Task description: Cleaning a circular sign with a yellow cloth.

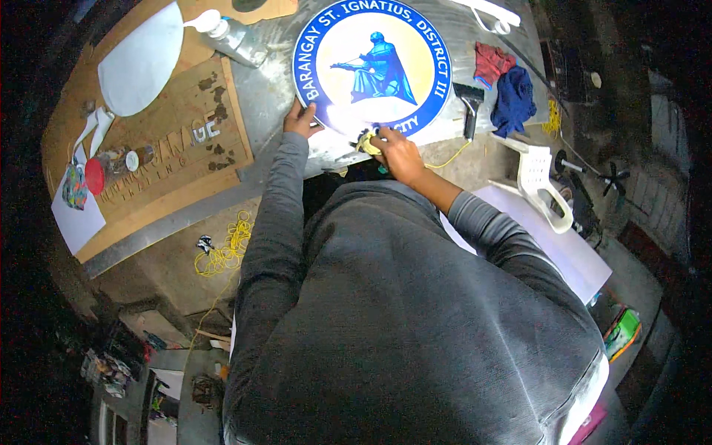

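Observation:
A round sign (324,55) with a blue lettered border and a blue seated figure on pale yellow lies on the metal-topped table (271,93). At its lower left edge rests my left hand (300,120), fingers spread and touching the rim. My right hand (400,154) is closed on a small yellow object (367,142) at the sign's near edge. The fingers partly cover that object, so its kind is unclear. Bright glare hides part of the sign between my hands.
Left on the table are a spray bottle (239,43), a lettered brown board (174,144) and a red-lidded jar (95,176). A black-bladed squeegee (470,111), a red cloth (491,63) and a blue cloth (513,102) lie right. Beyond stands a white plastic chair (535,174). Yellow cord (222,252) coils on the floor.

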`<state>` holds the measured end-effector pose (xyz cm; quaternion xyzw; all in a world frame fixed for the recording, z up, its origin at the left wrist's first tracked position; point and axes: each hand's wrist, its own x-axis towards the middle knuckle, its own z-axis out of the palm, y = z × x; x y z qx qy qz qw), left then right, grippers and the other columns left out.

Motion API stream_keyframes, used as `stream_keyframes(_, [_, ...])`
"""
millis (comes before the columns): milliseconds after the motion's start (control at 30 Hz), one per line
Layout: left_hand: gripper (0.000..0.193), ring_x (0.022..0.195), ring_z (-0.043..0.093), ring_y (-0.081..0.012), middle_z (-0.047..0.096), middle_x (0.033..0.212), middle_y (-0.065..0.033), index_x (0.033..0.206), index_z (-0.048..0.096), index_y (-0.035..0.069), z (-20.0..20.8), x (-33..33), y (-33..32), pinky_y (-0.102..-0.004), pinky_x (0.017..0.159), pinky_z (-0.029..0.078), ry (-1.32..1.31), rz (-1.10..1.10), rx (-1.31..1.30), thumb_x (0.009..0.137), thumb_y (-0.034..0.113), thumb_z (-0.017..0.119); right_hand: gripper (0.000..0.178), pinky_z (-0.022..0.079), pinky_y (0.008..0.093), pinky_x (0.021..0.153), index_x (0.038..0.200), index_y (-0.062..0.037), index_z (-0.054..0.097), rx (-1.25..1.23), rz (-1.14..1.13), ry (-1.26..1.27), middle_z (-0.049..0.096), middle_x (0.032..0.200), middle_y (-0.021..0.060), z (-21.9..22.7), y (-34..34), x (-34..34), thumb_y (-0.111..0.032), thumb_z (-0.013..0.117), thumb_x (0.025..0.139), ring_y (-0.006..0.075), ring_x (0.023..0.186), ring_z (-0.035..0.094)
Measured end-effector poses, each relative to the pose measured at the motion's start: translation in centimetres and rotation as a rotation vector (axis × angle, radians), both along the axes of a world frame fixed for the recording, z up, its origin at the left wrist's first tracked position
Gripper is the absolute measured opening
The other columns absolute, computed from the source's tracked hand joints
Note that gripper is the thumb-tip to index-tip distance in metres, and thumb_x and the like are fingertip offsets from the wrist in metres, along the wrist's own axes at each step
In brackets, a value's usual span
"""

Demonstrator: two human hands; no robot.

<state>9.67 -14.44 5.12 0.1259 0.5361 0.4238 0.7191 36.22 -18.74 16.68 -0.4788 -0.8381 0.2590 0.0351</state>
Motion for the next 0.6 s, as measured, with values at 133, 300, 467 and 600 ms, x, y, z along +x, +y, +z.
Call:
stream_keyframes(133, [0.063,0.116,0.056,-0.0342,0.051,0.134,-0.0107,0.152,0.028,0.028,0.3,-0.2,0.1,-0.0574,0.090,0.053,-0.004,-0.043,0.004,0.098,0.016,0.057,0.035,0.053,0.0441,0.077,0.108,-0.0127,0.064,0.027,-0.151,-0.062,0.058,0.107,0.0119,0.1,-1.1,2.7,-0.011,0.072,0.075,0.0332,0.096,0.060])
stream_keyframes(300, [0.050,0.108,0.059,-0.0310,0.052,0.131,-0.0113,0.147,0.037,0.021,1.8,0.3,0.3,-0.0501,0.086,0.057,0.058,-0.066,-0.040,0.100,0.023,0.054,0.035,0.053,0.0450,0.077,0.109,-0.0140,0.063,0.001,-0.256,-0.104,0.058,0.108,0.0114,-0.8,-1.0,6.8,-0.009,0.071,0.074,0.0336,0.097,0.061])
stream_keyframes(467, [0.051,0.109,0.059,-0.0313,0.053,0.131,-0.0106,0.148,0.033,0.022,2.1,0.2,0.2,-0.0499,0.085,0.057,0.106,-0.105,-0.028,0.101,0.023,0.052,0.034,0.053,0.0444,0.077,0.108,-0.0148,0.065,-0.035,-0.382,-0.123,0.060,0.106,0.0111,-0.4,0.7,9.9,-0.012,0.072,0.074,0.0334,0.099,0.062])
stream_keyframes(600, [0.055,0.113,0.059,-0.0308,0.056,0.128,-0.0086,0.149,0.034,0.023,1.3,-0.1,0.0,-0.0545,0.090,0.055,0.050,-0.047,-0.008,0.099,0.012,0.053,0.028,0.052,0.0441,0.077,0.105,-0.0141,0.069,0.003,-0.440,-0.103,0.062,0.098,0.0123,-0.5,3.1,12.0,-0.018,0.074,0.078,0.0341,0.091,0.064])
